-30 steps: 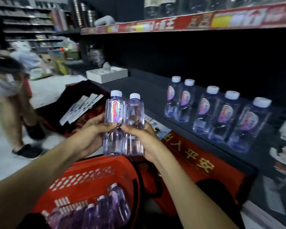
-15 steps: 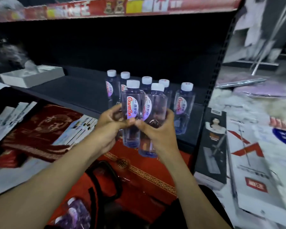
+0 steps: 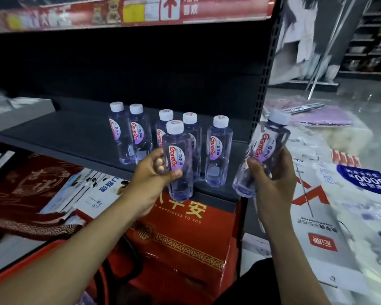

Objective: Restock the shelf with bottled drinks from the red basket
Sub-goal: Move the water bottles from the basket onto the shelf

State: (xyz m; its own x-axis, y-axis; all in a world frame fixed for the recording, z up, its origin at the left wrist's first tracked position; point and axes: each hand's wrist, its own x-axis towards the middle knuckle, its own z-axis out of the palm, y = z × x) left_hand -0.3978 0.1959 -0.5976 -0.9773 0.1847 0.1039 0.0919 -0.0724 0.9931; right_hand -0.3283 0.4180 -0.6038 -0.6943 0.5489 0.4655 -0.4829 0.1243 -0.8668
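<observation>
— How do the fingers sit?
— The left hand (image 3: 151,179) wraps fingers (image 3: 158,166) and thumb round an upright bottle (image 3: 178,164) at the front edge of the shelf (image 3: 70,133). The right hand (image 3: 273,181) grips a tilted bottle (image 3: 264,150), just beside the perforated post (image 3: 260,84).
— Any room?
— Bare shelf left of the five standing bottles (image 3: 139,135).
— Their look?
— Clear, purple-tinted, with white caps and red-lettered oval labels. The red basket (image 3: 20,260) shows its rim at lower left.
</observation>
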